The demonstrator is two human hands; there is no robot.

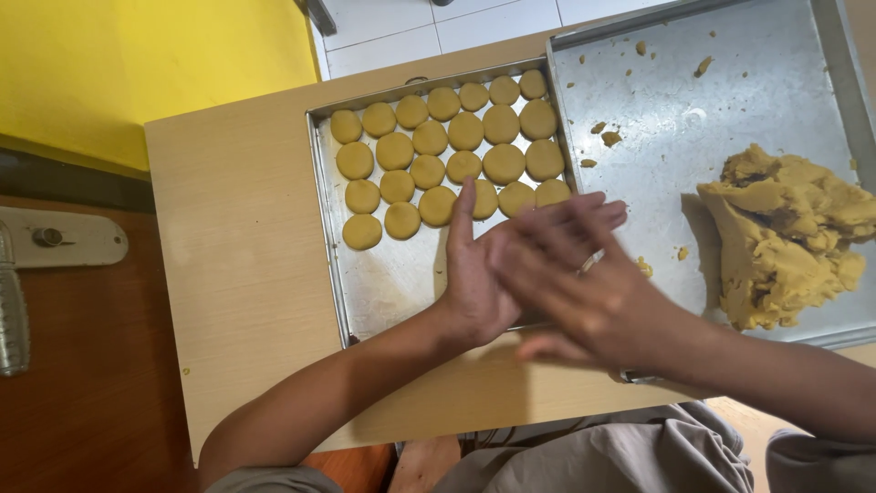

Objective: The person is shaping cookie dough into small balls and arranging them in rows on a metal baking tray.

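Right hand [584, 292] lies across left hand [474, 283], beside dough rounds [447, 151].

Bright, even indoor light — soft glare on the metal tray [730, 110], motion-blurred right hand [584, 283].

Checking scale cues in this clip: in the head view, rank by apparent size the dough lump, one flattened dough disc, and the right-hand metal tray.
1. Shiny rectangular metal tray on the right, cut off by the frame
2. Big yellow-brown dough lump
3. Round flattened dough disc
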